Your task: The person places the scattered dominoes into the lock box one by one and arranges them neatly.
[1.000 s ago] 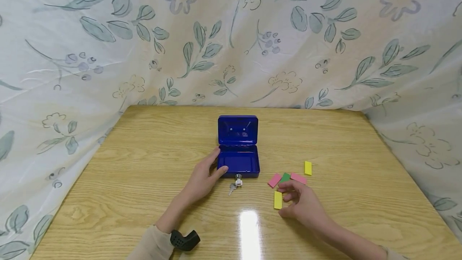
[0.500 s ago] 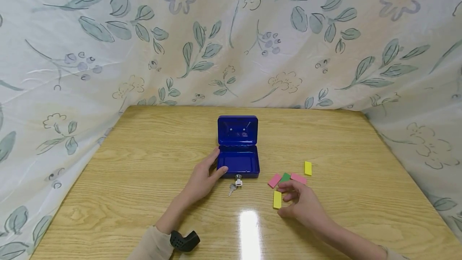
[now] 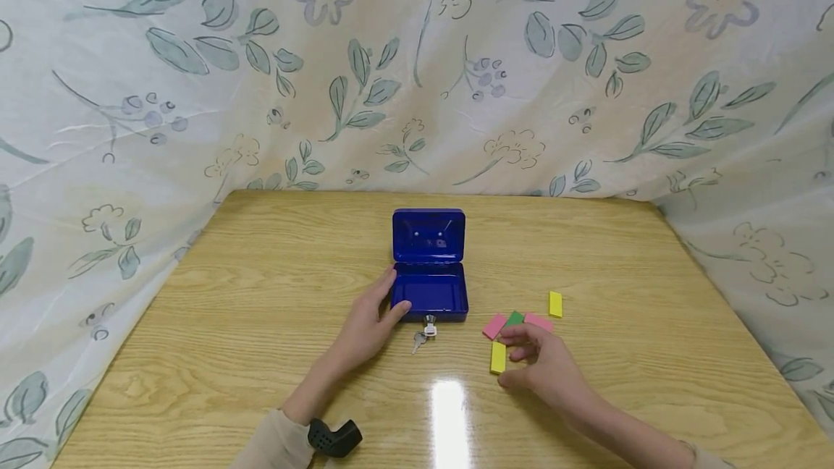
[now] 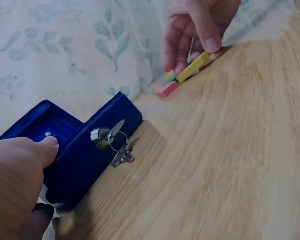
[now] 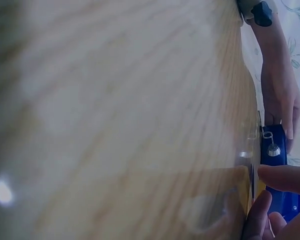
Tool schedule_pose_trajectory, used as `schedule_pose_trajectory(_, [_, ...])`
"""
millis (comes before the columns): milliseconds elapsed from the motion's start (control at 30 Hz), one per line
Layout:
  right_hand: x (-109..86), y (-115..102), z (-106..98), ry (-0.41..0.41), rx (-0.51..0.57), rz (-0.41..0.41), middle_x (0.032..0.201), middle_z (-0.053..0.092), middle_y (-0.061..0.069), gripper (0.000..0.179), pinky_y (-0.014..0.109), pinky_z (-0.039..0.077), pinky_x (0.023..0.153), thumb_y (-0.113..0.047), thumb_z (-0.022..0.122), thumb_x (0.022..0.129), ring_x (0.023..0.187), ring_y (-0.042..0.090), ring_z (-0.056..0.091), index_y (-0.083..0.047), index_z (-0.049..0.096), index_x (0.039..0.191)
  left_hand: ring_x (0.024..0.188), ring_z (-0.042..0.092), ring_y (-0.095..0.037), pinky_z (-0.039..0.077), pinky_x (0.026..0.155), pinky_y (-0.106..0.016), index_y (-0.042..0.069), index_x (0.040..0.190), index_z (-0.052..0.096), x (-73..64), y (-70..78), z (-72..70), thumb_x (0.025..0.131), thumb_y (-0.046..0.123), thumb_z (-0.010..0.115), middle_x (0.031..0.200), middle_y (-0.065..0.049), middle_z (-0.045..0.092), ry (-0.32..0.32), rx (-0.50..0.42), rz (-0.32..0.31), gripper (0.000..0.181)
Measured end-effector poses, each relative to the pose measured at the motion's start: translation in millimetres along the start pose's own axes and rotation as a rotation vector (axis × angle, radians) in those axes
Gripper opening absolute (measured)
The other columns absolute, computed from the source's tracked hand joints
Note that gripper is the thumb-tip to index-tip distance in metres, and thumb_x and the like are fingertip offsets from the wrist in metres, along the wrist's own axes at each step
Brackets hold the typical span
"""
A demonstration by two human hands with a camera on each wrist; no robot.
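A blue metal cash box [image 3: 430,292] stands with its lid [image 3: 428,235] raised. My left hand [image 3: 365,320] grips its left side, the thumb [image 4: 49,150] bent over the rim. From the front lock hang keys [image 4: 121,150] on a ring. Right of the box, my right hand [image 3: 550,368] pinches a yellow block [image 3: 498,357] lengthwise, thumb at the near end and a finger at the far end. In the left wrist view that yellow block [image 4: 194,67] slants just over the wood. Beyond it lie a green block [image 3: 514,319], partly behind my fingers, and a pink block [image 3: 495,326].
A second pink block [image 3: 538,321] lies beside the green one, and another yellow block [image 3: 555,304] lies farther back right. A floral cloth [image 3: 417,93] hangs behind and at both sides of the wooden table [image 3: 293,252]. A black wrist device [image 3: 335,438] is on my left sleeve.
My right hand has shifted slightly to the left with the yellow block, which has come a little closer to the pink one. The left hand and the box stay in place.
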State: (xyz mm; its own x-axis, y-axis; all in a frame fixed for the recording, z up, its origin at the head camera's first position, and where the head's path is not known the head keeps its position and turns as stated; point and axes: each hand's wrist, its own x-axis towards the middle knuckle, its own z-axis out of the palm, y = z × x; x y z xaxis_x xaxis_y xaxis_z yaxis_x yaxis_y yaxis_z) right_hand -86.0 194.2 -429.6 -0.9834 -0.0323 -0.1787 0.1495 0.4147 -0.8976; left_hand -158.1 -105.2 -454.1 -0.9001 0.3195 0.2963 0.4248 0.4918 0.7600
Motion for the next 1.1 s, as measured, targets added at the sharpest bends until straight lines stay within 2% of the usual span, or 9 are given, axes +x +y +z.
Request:
schedule_pose_trajectory(233, [0.3, -3, 0, 0.0, 0.015, -0.005, 0.108, 0.065, 0.006, 0.062, 0.026, 0.051, 0.072, 0.007, 0.089, 0.058, 0.091, 0.023, 0.055, -0.003, 0.066, 0.115, 0.144, 0.022, -0.026, 0.023, 0.115, -0.046, -0.004, 0.151, 0.03, -1.9, 2.9, 1.6, 0.101, 0.024, 0.059, 0.157, -0.018, 0.027, 0.005, -0.038, -0.012, 0.065])
schedule_pose_trajectory(667, [3.8, -6, 0, 0.021, 0.036, -0.007, 0.11, 0.065, 0.006, 0.059, 0.026, 0.053, 0.077, 0.01, 0.087, 0.059, 0.093, 0.024, 0.058, -0.002, 0.067, 0.113, 0.144, 0.023, -0.024, 0.024, 0.115, -0.044, -0.003, 0.151, 0.031, -1.6, -0.7, 2.9, 0.101, 0.024, 0.06, 0.157, -0.015, 0.028, 0.006, -0.051, -0.018, 0.064])
schedule_pose_trajectory(833, [6.8, -8, 0, 0.038, 0.019, 0.005, 0.109, 0.065, 0.006, 0.056, 0.026, 0.054, 0.074, 0.009, 0.087, 0.061, 0.092, 0.023, 0.059, -0.004, 0.068, 0.112, 0.144, 0.022, -0.023, 0.023, 0.115, -0.043, -0.003, 0.151, 0.031, -1.8, -0.3, 2.8, 0.101, 0.024, 0.06, 0.158, -0.013, 0.027, 0.005, -0.061, -0.026, 0.064])
schedule_pose_trajectory(1100, [11.9, -16, -1, 0.022, 0.107, -0.001, 0.112, 0.064, 0.009, 0.056, 0.027, 0.055, 0.066, 0.013, 0.084, 0.064, 0.089, 0.025, 0.06, -0.003, 0.066, 0.115, 0.144, 0.022, -0.024, 0.022, 0.116, -0.044, -0.002, 0.151, 0.032, -1.4, 0.1, 3.8, 0.101, 0.024, 0.06, 0.157, -0.016, 0.029, 0.019, -0.075, -0.036, 0.063])
